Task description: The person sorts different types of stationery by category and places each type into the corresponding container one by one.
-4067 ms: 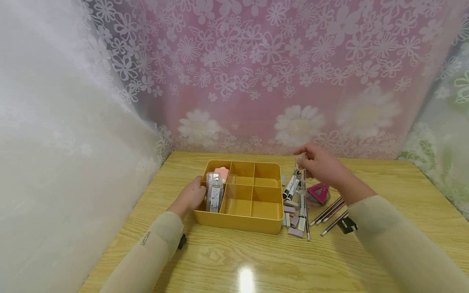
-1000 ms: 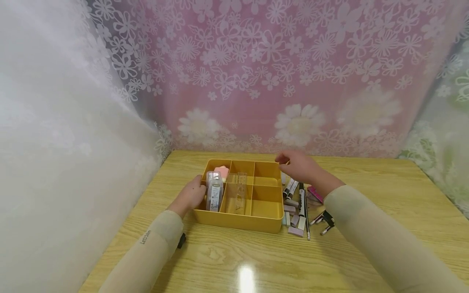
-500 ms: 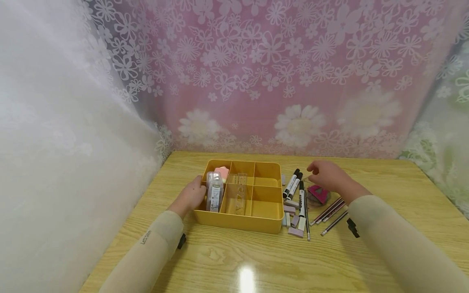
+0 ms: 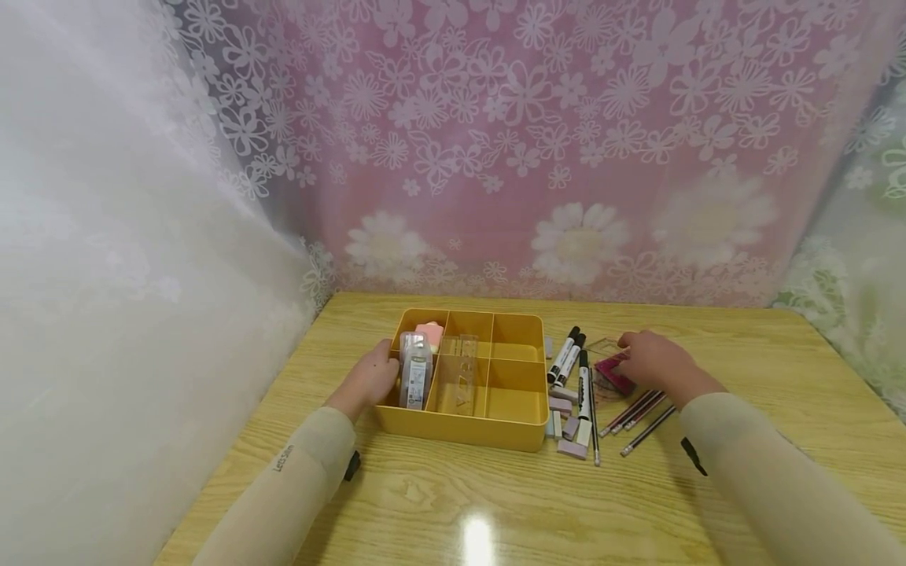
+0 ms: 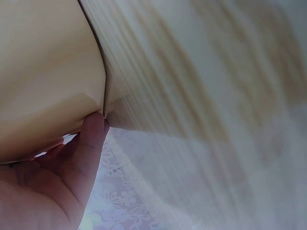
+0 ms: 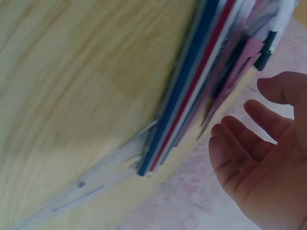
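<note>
My left hand (image 4: 368, 380) grips the left wall of a yellow divided box (image 4: 460, 428); in the left wrist view its thumb lies against the wall. Inside the box, a clear plastic case with a label (image 4: 416, 381) stands at front left, with a pink item (image 4: 429, 334) behind it. Clear rulers (image 4: 465, 377) lean in the front middle compartment. My right hand (image 4: 658, 362) hovers at a magenta triangular piece (image 4: 614, 373) on the pile. In the right wrist view its fingers are loosely bent and apart, holding nothing.
Right of the box lie several markers (image 4: 583, 389), several erasers (image 4: 572, 449) and several pencils (image 4: 646, 431). A clear ruler (image 6: 76, 191) lies beside the pencils. A floral curtain (image 4: 495, 196) hangs behind the wooden table (image 4: 396, 503).
Rulers from the pile now stand in the front middle compartment. My right hand has since moved from the box's back right corner rightward to the magenta piece. My left hand stays put.
</note>
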Available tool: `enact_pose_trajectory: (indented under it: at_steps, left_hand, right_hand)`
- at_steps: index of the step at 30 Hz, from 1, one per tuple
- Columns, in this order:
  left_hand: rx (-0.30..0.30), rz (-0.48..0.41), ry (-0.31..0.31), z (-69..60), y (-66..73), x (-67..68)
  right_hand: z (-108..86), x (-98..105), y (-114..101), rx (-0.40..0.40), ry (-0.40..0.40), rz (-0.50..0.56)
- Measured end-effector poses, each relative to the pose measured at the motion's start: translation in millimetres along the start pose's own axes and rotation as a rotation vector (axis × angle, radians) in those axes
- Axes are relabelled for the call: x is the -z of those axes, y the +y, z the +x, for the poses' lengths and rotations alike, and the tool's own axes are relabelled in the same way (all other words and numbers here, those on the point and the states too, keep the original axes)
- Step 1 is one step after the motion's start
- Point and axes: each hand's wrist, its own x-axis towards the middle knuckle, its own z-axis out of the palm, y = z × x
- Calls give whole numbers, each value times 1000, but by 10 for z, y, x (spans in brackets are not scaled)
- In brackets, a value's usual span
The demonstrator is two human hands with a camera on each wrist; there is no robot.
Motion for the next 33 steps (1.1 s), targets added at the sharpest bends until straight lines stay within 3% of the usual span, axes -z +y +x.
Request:
enact_pose_trajectory:
  at_steps: [9, 17, 28, 33]
  left_hand:
    - [-2, 5, -1, 0, -2, 1]
    - [2, 5, 0, -2, 10, 13]
    - [4, -14, -5, -4, 13, 12]
    - [14, -20, -10, -4, 12, 8]
  right_hand:
    - [-25, -143, 202, -14, 36, -57]
    - [-38, -142, 261, -37, 4, -86]
    - [-61, -71, 302, -89, 4, 44]
    - [-91, -2, 280, -81, 80, 48]
